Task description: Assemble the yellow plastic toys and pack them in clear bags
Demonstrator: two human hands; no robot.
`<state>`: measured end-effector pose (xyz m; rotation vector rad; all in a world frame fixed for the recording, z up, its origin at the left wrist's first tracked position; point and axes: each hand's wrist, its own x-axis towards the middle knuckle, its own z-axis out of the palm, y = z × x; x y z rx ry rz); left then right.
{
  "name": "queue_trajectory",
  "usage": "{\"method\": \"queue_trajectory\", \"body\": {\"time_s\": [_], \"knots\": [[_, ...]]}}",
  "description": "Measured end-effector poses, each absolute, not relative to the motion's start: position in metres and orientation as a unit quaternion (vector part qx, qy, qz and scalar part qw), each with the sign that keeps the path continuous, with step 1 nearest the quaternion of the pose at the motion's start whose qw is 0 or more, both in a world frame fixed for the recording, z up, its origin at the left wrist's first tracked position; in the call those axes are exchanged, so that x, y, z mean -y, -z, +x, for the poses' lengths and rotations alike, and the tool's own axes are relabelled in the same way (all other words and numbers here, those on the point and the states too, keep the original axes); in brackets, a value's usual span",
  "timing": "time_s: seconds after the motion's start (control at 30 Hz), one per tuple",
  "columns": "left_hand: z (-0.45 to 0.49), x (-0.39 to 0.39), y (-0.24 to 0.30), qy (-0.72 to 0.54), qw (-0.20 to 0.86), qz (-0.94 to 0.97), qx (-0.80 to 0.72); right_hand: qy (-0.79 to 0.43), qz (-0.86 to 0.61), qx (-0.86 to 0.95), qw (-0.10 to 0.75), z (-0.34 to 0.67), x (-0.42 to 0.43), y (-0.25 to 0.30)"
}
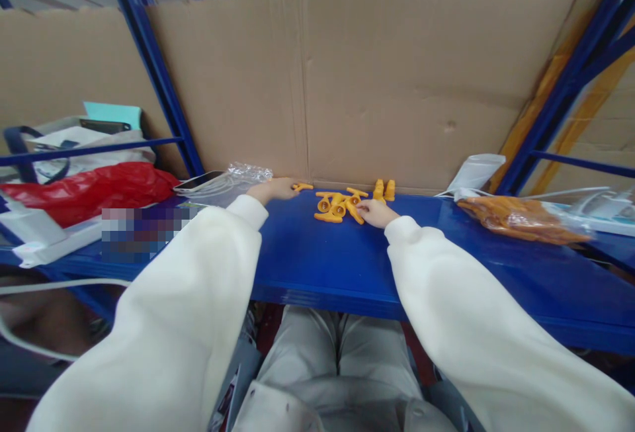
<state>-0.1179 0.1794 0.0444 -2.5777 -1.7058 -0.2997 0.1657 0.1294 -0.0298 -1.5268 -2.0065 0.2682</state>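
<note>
Towards the back of the blue shelf, my left hand [278, 189] has its fingers closed on a small orange plastic piece [303, 186]. My right hand [376, 212] pinches another orange plastic piece [355, 214] at the right side of a loose pile. Several similar orange pieces [338, 209] lie together there; some show a round, cup-like opening and a bar-shaped end. Just behind my right hand, two orange pieces [379, 190] stand upright side by side near the cardboard. The fingertips of both hands are small and partly hidden.
A cardboard wall [377, 88] closes off the back of the blue shelf [327, 263]. On the left are a phone [201, 182], clear plastic wrap [249, 172], a red bag [99, 187] and a power strip [59, 247]. A bag of orange pieces [520, 219] lies right, near blue posts.
</note>
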Motion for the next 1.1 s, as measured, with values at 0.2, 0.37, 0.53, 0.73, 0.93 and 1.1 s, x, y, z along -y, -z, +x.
{"method": "queue_trajectory", "body": {"time_s": [0.2,0.37,0.53,0.73,0.93,1.1], "knots": [[-0.043,-0.143,-0.051,0.021,-0.043,-0.917,0.395,-0.084,-0.574,0.764,0.281,0.164,-0.126,0.027],[-0.016,-0.139,-0.016,0.214,-0.005,-0.904,0.369,-0.057,-0.552,0.788,0.269,0.164,-0.128,0.027],[-0.012,-0.147,0.019,0.217,-0.046,-0.915,0.338,-0.046,-0.531,0.800,0.276,0.165,-0.131,0.028],[-0.020,-0.152,0.023,0.252,-0.103,-0.907,0.321,-0.067,-0.530,0.796,0.285,0.162,-0.129,0.029],[-0.021,-0.148,0.020,0.268,-0.128,-0.881,0.368,0.053,-0.571,0.782,0.242,0.164,-0.120,0.023],[-0.019,-0.146,0.018,0.276,-0.139,-0.875,0.372,0.062,-0.575,0.792,0.196,0.172,-0.121,0.027]]}}
